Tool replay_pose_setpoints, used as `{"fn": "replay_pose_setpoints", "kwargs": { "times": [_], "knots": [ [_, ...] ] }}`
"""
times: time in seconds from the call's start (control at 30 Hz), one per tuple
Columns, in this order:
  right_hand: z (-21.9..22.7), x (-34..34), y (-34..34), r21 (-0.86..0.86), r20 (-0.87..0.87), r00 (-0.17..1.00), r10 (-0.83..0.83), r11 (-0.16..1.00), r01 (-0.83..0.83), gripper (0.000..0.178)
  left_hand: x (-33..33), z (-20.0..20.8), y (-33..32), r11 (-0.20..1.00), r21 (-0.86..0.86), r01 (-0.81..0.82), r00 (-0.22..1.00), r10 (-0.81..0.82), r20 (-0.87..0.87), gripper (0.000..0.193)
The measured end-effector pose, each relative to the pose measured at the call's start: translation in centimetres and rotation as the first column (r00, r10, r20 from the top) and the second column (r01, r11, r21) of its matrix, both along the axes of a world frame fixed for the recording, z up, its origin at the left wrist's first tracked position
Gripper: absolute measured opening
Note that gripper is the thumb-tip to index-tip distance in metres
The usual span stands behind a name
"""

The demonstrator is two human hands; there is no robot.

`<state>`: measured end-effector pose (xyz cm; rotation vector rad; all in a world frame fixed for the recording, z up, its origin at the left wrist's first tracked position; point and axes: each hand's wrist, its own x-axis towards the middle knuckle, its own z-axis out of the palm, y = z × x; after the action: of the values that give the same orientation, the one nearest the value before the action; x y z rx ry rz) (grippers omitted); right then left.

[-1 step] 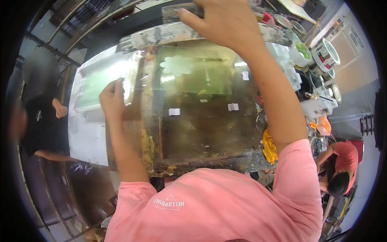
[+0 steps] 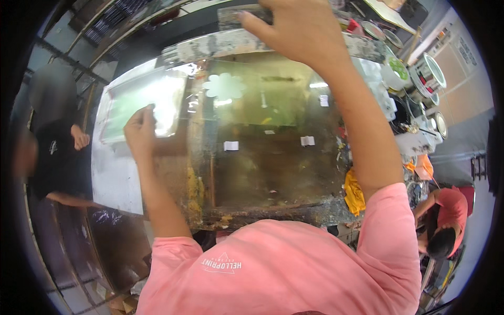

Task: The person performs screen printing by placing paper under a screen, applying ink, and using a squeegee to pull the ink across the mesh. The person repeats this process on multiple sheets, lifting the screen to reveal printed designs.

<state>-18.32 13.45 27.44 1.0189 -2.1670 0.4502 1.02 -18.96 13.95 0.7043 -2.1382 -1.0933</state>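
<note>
Pinched together, the fingers of my left hand [image 2: 139, 128] are over a white-edged frame [image 2: 110, 113] with a pale green field and bright glare. They hold the left side of a clear sheet [image 2: 273, 100] that bears a pale flower shape [image 2: 224, 86]. The sheet spans part of a brown, paint-stained board [image 2: 257, 173]. My right hand [image 2: 304, 31] is at the far side, thumb stretched away over a stained wooden piece [image 2: 231, 18]. Its other fingers run past the picture's upper edge, so whether it grips anything there is hidden.
Small white tabs [image 2: 231, 145] lie on the board. A grey-stained bar [image 2: 210, 47] crosses its far end. Yellow cloth [image 2: 353, 191] hangs at the right, beside buckets [image 2: 434, 71] and tubs. One person in black [image 2: 60, 157] stands left; another in pink [image 2: 449, 210] bends down right.
My left hand and the sheet with the flower shape have shifted slightly left over the board. My right hand keeps its place by the wooden piece. The whole view has moved a little.
</note>
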Motion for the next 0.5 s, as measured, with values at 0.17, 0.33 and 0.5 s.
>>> {"fn": "replay_pose_setpoints", "kwargs": {
  "times": [0.17,0.33,0.5],
  "knots": [
    [-0.2,0.9,-0.2,0.006,-0.029,0.999,-0.044,0.999,0.044,0.049,8.0,1.5,-13.3,0.984,0.010,-0.176,0.984,0.177,-0.035,0.032],
    [-0.4,0.7,-0.1,0.040,-0.024,0.997,-0.076,0.996,0.077,0.052,13.1,0.1,-24.5,0.949,0.037,-0.313,0.945,0.315,-0.090,0.024],
    [-0.8,0.0,-0.1,0.010,-0.041,0.999,-0.026,1.000,0.026,0.052,18.5,-4.1,-32.1,0.800,-0.221,-0.557,0.802,0.588,0.104,0.042]
  ]
}}
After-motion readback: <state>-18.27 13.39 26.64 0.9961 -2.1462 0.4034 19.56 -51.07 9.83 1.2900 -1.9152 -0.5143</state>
